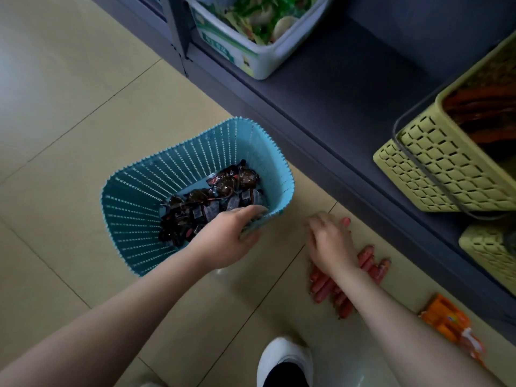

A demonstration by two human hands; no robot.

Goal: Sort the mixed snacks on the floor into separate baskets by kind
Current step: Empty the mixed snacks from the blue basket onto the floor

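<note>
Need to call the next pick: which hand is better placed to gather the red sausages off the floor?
Right. The right hand hovers directly over the red sausages on the floor, fingers spread. The left hand grips the rim of the blue basket holding dark packets.

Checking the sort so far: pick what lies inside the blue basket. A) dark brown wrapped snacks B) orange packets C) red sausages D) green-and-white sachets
A: the blue basket holds only dark brown wrapped snacks, while the red sausages and the orange packets lie on the floor.
</note>
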